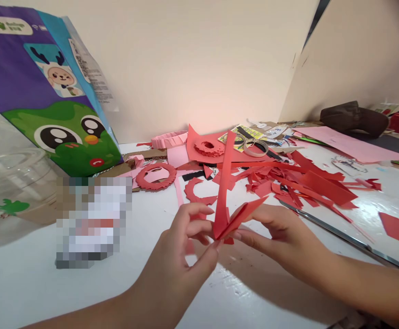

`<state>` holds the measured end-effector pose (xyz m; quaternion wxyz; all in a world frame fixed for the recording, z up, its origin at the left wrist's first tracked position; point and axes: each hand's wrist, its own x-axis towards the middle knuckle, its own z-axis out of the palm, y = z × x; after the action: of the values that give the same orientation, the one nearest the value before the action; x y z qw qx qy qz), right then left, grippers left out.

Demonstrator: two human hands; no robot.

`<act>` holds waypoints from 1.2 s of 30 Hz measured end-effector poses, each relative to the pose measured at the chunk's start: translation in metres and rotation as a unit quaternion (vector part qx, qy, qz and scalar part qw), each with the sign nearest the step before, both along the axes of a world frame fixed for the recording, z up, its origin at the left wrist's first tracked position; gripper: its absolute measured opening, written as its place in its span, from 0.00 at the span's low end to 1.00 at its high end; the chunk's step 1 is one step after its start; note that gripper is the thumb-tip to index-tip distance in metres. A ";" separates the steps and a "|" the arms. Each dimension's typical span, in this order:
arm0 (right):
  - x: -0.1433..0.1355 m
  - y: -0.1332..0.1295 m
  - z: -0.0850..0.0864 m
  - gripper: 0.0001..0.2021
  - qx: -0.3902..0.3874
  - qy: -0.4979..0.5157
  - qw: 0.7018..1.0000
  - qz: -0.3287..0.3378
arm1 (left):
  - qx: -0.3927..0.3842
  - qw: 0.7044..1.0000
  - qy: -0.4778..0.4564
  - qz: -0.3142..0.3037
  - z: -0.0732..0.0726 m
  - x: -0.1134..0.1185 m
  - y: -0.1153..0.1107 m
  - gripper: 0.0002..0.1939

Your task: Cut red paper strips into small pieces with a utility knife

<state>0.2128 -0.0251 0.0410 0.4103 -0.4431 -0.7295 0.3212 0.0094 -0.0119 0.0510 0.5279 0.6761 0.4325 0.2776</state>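
Near the middle of the view, a folded red paper strip (224, 192) is held above the white table, one long end standing upright and another folded part pointing up to the right. My left hand (186, 251) pinches its lower fold between thumb and fingers. From the right, my right hand (281, 233) grips the folded part with the thumb in front; its other fingers are partly hidden behind. Beyond my hands lie a red pleated paper ring (156, 177), a curved red pleated piece (197, 192) and a smaller red rosette (209, 147).
Red paper scraps (298, 180) are heaped behind my right hand, with tape rolls (256, 147) farther back. A long metal tool (343, 235) lies at the right. A purple and green bag (69, 123) and a clear plastic cup (21, 183) stand at the left.
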 end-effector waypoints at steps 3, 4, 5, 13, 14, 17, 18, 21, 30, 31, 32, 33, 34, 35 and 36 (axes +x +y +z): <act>0.000 -0.001 0.001 0.04 0.007 0.005 1.000 -0.001 | 0.056 0.998 0.006 0.006 0.000 -0.001 0.001 0.08; 0.000 -0.001 0.002 0.04 0.011 0.007 1.000 0.001 | 0.084 0.996 0.009 0.008 0.000 -0.002 0.001 0.05; 0.000 -0.001 0.002 0.05 0.017 0.011 1.000 0.006 | 0.104 0.994 0.011 0.006 0.000 -0.002 0.001 0.03; -0.002 0.000 -0.001 0.01 -0.047 0.087 0.995 0.020 | 0.091 0.995 0.030 0.012 -0.004 -0.005 0.003 0.10; -0.003 0.001 -0.001 0.01 -0.063 0.101 0.993 0.029 | 0.086 0.996 0.032 0.012 -0.004 -0.004 0.003 0.10; -0.004 0.002 0.001 0.02 -0.116 0.125 0.984 0.043 | 0.081 0.996 0.023 0.015 -0.003 -0.001 0.002 0.09; -0.005 0.002 0.001 0.03 -0.126 0.128 0.983 0.040 | 0.076 0.997 0.013 0.015 -0.002 0.000 0.002 0.07; -0.005 0.003 0.002 0.03 -0.126 0.127 0.983 0.026 | 0.047 0.999 -0.008 0.012 -0.001 0.001 0.002 0.08; -0.005 0.002 0.001 0.02 -0.115 0.102 0.988 0.015 | 0.109 0.994 -0.001 -0.028 0.001 -0.002 -0.001 0.06; -0.005 0.002 0.000 0.02 -0.119 0.108 0.987 0.020 | 0.110 0.994 0.002 -0.025 0.000 -0.002 -0.001 0.06; -0.005 0.003 -0.001 0.02 -0.123 0.116 0.985 0.025 | 0.105 0.994 0.005 -0.022 -0.001 -0.002 0.000 0.05; -0.006 0.003 -0.001 0.02 -0.127 0.129 0.983 0.031 | 0.099 0.995 0.008 -0.015 -0.002 -0.002 0.000 0.05; -0.006 0.003 -0.002 0.02 -0.133 0.151 0.979 0.035 | 0.090 0.996 0.012 -0.010 -0.003 -0.002 0.000 0.06; -0.007 0.003 -0.002 0.05 -0.143 0.179 0.973 0.040 | 0.081 0.997 0.014 -0.005 -0.004 -0.001 0.000 0.06; -0.007 0.004 -0.003 0.08 -0.156 0.208 0.965 0.042 | 0.073 0.997 0.016 -0.002 -0.004 -0.001 0.000 0.06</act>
<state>0.2057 -0.0215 0.0381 0.4649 -0.3942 -0.5868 0.5331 0.0083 -0.0115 0.0468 0.4711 0.7176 0.4183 0.2968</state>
